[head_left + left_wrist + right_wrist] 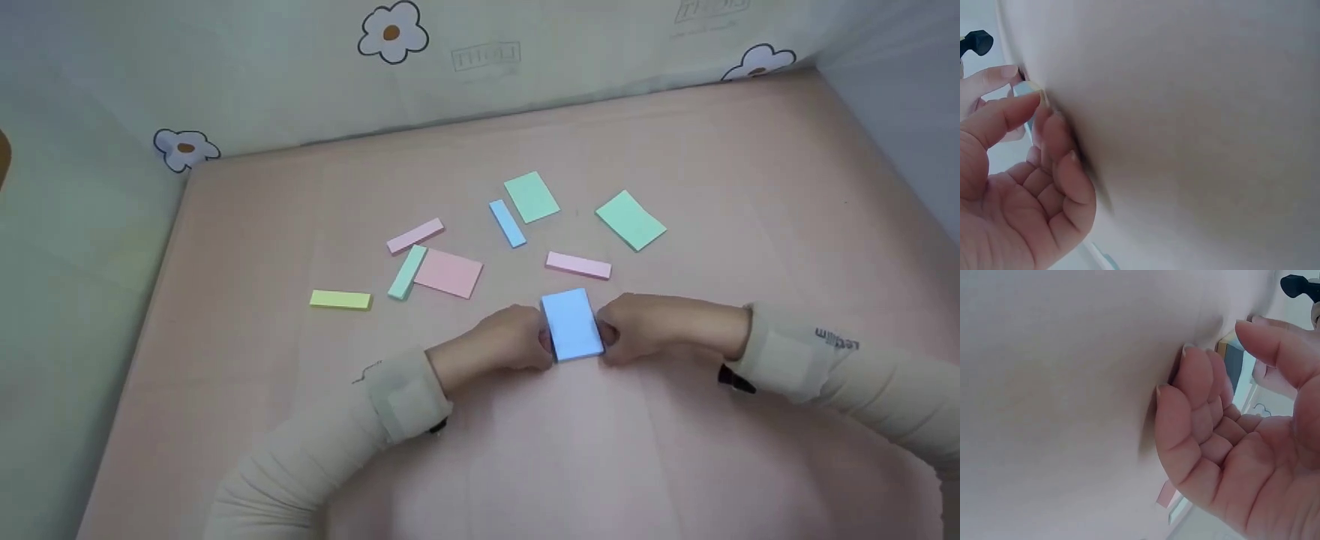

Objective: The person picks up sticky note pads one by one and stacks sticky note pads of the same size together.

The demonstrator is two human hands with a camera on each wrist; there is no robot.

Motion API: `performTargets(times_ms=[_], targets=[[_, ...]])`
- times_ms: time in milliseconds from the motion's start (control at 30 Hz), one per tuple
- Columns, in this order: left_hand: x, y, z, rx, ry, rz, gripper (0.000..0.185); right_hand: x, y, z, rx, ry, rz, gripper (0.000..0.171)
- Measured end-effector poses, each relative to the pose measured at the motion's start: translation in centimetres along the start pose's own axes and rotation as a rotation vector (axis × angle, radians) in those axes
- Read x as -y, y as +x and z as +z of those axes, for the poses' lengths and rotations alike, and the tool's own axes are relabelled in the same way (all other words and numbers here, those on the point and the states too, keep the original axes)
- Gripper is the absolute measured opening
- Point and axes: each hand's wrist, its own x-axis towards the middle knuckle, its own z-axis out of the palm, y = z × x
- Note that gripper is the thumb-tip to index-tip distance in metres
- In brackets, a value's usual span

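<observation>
Two hands, left hand (501, 346) and right hand (651, 327), fingers curled, pinch blue sticky-note pad (572, 324); only the head view shows eight scattered pads; wrist views show fingertips.

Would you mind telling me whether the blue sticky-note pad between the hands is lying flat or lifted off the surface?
Cannot tell for certain. The blue pad faces up, pinched by the left hand and right hand.
</observation>
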Motion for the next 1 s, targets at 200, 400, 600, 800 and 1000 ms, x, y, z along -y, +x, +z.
performTargets(times_ms=[200,400,600,800,1000], targets=[[-0.24,-0.38,0.23,0.010,0.043,0.015,0.025,0.00,0.10,0.01,0.010,-0.010,0.002,0.009],[-0.27,-0.60,0.15,-0.006,0.064,0.042,0.031,-0.18,-0.21,-0.05,0.004,-0.026,-0.040,0.013],[-0.33,-0.87,-0.03,0.016,0.044,0.035,0.029,-0.54,-0.25,-0.25,0.015,-0.027,-0.094,0.018],[-0.31,-0.92,0.00,0.028,0.049,0.028,0.029,-0.69,-0.08,-0.32,0.031,-0.015,-0.103,0.014],[-0.32,-0.81,0.13,0.028,0.057,0.015,0.023,-0.72,0.02,-0.38,0.046,0.008,-0.080,0.007]])
